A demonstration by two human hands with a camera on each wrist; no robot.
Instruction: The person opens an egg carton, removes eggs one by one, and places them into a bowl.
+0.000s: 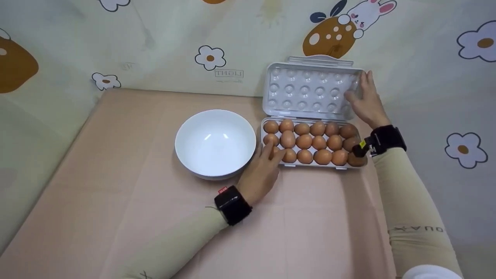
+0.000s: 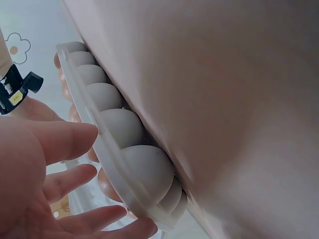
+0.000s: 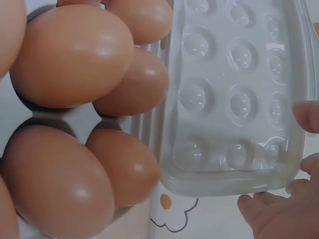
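**Open egg box, one hand at each end**

An egg tray stands on the pink tablecloth, right of centre and toward the far edge. Its clear lid is swung up and back, leaning toward the patterned backdrop. Brown eggs fill the tray in three rows.

The right hand is at the far right corner of the lid. Its fingers lie fairly straight against the lid's right edge, with the thumb on the inner face. In the right wrist view the fingertips show at the lid's rim, touching it, beside large eggs in the foreground. Whether the fingers truly pinch the rim or only rest on it cannot be told.

The left hand is at the near left corner of the tray. Its fingers are stretched forward over the leftmost eggs of the near row and appear to touch them. The left wrist view shows the hand with fingers spread and loose, holding nothing, just beside the rounded cups of the tray seen from below its rim.

A white bowl sits just left of the tray, close to the left hand but not touching it. Both forearms wear beige sleeves and black wrist straps.
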